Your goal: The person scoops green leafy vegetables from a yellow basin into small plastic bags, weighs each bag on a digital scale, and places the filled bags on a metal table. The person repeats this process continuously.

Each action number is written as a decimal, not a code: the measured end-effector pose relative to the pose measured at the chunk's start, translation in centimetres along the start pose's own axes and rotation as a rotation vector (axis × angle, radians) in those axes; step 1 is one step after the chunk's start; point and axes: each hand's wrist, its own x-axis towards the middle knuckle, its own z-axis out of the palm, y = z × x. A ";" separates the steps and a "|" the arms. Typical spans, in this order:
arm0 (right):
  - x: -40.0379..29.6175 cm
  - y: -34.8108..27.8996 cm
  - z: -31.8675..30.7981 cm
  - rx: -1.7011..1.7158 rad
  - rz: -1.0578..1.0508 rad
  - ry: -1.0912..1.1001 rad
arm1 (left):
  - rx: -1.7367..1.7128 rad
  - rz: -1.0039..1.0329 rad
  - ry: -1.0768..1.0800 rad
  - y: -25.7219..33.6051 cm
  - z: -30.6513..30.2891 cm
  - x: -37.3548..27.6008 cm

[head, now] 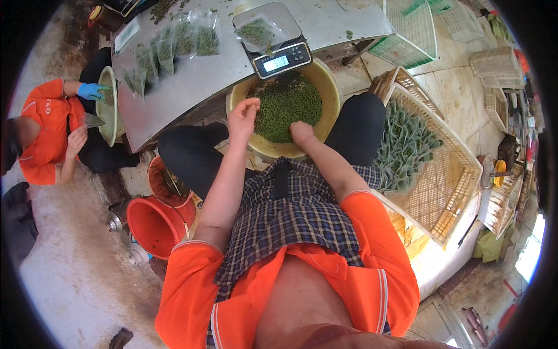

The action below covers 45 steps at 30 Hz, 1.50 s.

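A yellow tub [332, 102] between the knees holds a heap of small green peppercorn-like berries [301, 98], darker at the far side. My right hand [301, 132] rests in the near right part of the heap, its fingers curled and partly hidden. Above the tub's left side is my left hand [245, 115], thumb and fingertips together; whether something small is between them cannot be seen. A digital scale [285, 59] on the table edge overhangs the tub and carries an open clear plastic bag [257, 35] partly filled with green berries.
Several filled clear bags [185, 37] stand on the metal table [192, 85]. At right, a plastic crate [453, 187] holds many filled bags [405, 148]. Red buckets [152, 227] stand at left. A co-worker [48, 126] with one blue glove sits by a pale basin [114, 109].
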 end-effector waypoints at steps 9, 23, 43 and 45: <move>-6.1 -2.8 -11.6 0.675 -0.178 0.358 | -0.621 -0.686 -0.122 -3.4 4.0 -1.6; -0.2 -4.2 -25.4 0.559 -0.255 0.828 | -0.374 -0.527 -0.059 1.4 2.5 -1.5; 0.2 -1.5 -23.3 2.031 -0.129 0.303 | -0.020 0.182 0.053 7.8 4.8 3.2; 0.4 -1.4 -23.0 1.857 -0.164 0.301 | 0.175 0.365 0.159 9.2 5.0 4.0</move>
